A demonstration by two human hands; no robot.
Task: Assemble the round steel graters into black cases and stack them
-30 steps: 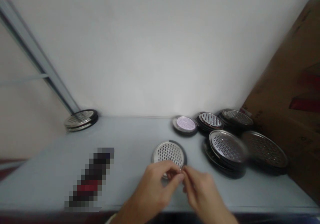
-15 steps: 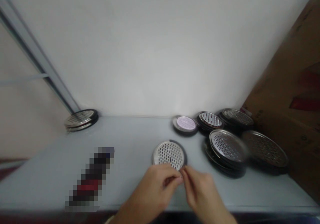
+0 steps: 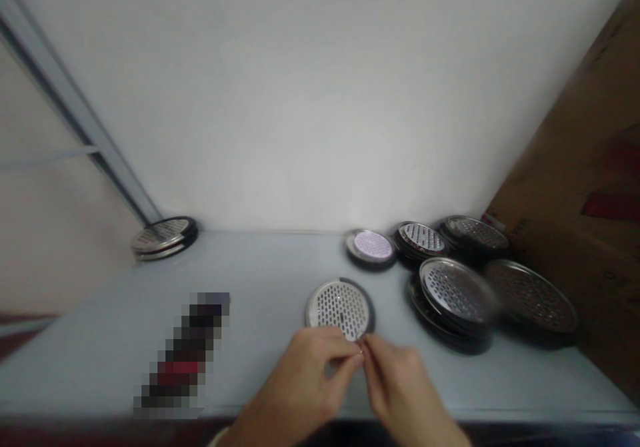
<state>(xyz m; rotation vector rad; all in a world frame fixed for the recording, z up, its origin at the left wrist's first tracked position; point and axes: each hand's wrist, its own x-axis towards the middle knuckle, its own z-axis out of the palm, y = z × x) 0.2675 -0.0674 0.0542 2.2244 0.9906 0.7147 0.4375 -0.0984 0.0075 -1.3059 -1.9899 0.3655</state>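
A round perforated metal disc [image 3: 341,306], silvery with a dark band along its right side, lies on the table in front of me. At its near edge my left hand [image 3: 315,367] is closed, thumb and forefinger pinched together, covering part of the rim. My right hand [image 3: 397,374] is also closed in a pinch, its fingertips meeting the left ones just below the disc's lower right edge. Whatever small thing sits between the fingertips is too small and blurred to name.
Several similar discs in dark rims stand at the right, including a stacked pair [image 3: 453,294] and one with a pale lilac centre [image 3: 371,246]. Another stack [image 3: 165,237] is at the back left. A cardboard box [image 3: 590,234] bounds the right side; a pixelated dark object [image 3: 185,354] lies left.
Both hands stay pinched at the same spot by the disc. The left fingers have shifted slightly, and the gap inside the left pinch shows a little more clearly.
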